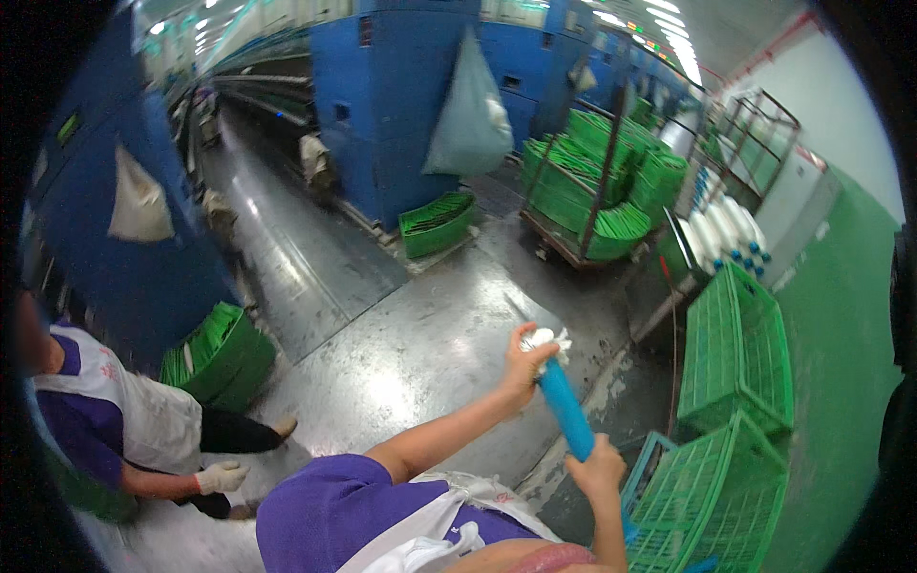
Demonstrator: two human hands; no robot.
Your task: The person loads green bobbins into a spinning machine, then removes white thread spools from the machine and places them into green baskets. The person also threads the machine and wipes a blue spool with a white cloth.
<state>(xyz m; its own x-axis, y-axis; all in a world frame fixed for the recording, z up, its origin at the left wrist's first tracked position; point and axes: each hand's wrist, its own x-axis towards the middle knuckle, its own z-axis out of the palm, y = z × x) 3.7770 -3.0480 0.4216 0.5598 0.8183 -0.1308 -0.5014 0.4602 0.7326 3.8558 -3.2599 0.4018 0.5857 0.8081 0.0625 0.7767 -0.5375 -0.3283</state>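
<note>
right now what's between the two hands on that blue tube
In the head view, only the bare blue tube spans between the left hand, at its white-tufted top end, and the right hand, gripping lower down.

A shiny grey floor (382, 353) runs between big blue machines (401, 105). Green crates (735, 353) stand by a green and white wall (841, 277). Bright lights (678, 48) hang above.

A tilted blue bobbin tube (569, 411) bears a white yarn tuft (548, 338) on top.
</note>
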